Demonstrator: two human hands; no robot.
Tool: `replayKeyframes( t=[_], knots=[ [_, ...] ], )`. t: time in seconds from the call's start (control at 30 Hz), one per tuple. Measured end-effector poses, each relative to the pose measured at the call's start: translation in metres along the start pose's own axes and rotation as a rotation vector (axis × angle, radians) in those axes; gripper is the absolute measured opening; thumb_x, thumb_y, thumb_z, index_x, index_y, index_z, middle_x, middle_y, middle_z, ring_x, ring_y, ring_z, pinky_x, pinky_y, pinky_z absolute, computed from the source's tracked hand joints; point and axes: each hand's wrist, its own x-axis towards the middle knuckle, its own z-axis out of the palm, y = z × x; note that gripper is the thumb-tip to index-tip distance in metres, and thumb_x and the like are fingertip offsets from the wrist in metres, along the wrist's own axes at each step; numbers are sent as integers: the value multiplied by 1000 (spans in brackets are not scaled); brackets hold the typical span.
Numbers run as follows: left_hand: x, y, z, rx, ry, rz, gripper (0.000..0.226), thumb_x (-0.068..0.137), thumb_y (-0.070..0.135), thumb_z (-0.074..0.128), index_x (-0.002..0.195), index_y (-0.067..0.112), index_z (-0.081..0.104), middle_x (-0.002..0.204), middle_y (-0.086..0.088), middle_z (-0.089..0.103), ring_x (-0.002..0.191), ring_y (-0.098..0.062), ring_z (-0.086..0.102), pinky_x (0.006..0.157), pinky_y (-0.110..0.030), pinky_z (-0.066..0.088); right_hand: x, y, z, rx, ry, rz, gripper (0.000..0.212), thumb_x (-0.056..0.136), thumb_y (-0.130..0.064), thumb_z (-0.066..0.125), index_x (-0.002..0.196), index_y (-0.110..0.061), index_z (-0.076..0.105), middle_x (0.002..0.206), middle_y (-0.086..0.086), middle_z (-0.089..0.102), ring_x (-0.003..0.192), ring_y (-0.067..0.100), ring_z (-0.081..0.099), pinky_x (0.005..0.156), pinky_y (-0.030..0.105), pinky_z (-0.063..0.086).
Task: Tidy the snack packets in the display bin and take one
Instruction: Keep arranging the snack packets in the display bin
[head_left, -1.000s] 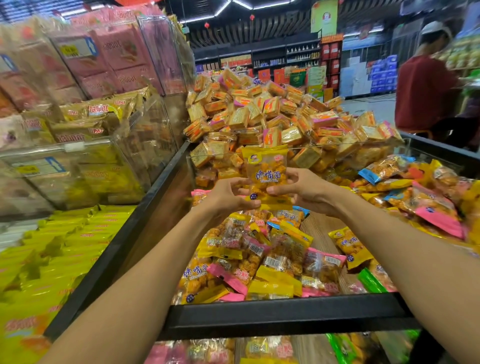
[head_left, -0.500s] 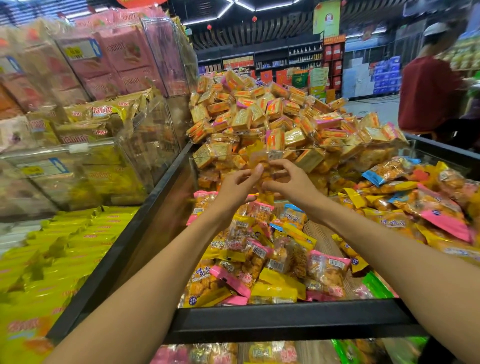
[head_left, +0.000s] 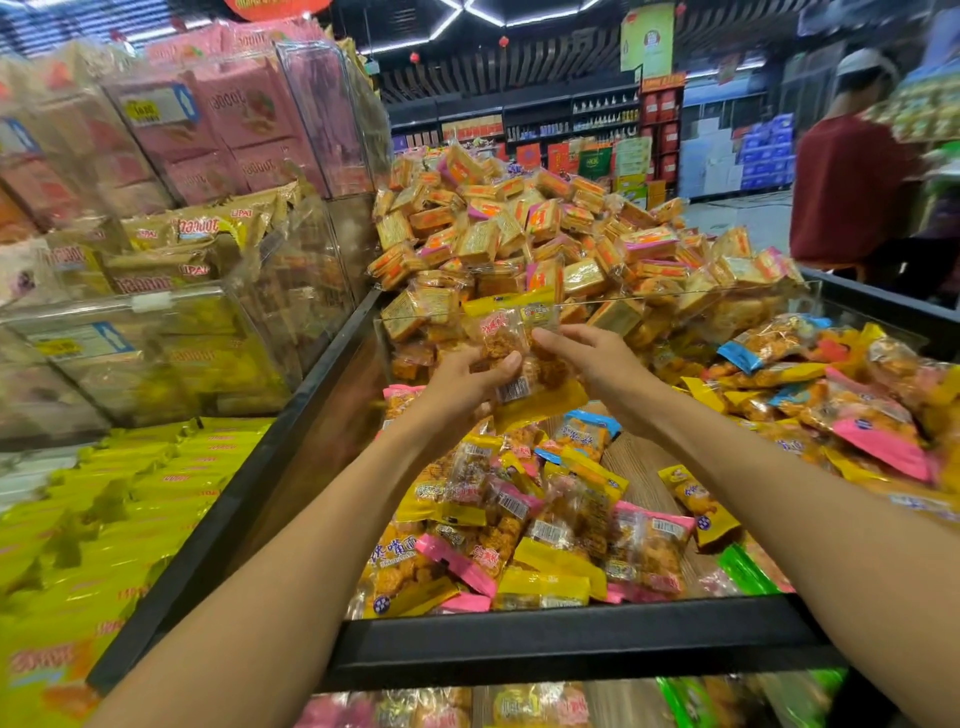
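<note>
Both hands are raised over the middle of the display bin (head_left: 571, 644) with one snack packet (head_left: 511, 358) between them. The left hand (head_left: 462, 384) has its thumb and fingers curled round the packet's lower left side, beside the barcode, while the right hand (head_left: 597, 364) touches its upper right part with fingers that look fairly straight; whether they pinch the film cannot be told. The packet stands roughly upright, long axis running from its yellow bottom seam up to its yellow top edge, tilted a little away from the person, its clear back with the fried pieces facing the camera. It is held just in front of the transparent divider (head_left: 675, 296), behind which rises the heap of square biscuit packs (head_left: 519, 234). Directly below lies the loose pile of matching packets (head_left: 519, 519), with a bare strip of the bin's wooden floor (head_left: 639, 467) to its right. I judge the freest way out is upward and back toward the near black rim, since the divider closes the far side.
</note>
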Motion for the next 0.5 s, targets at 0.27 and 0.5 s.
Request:
replayKeyframes(
  t=[0.27, 0.5],
  knots=[
    [-1, -2, 1, 100, 60, 67, 26, 85, 21, 67, 107, 19, 54, 101, 6, 62, 101, -14, 60, 97, -40, 47, -1, 4, -1, 87, -27, -2, 43, 79, -35, 73, 110, -6, 64, 113, 12, 65, 111, 26, 60, 99, 48, 48],
    [0, -4, -8, 183, 110, 128, 85, 56, 41, 84, 128, 9, 53, 123, -10, 62, 118, -24, 56, 99, -47, 47, -7, -1, 4, 210, -180, 143, 62, 69, -43, 78, 118, -7, 63, 127, 11, 60, 124, 29, 50, 110, 51, 35]
  ],
)
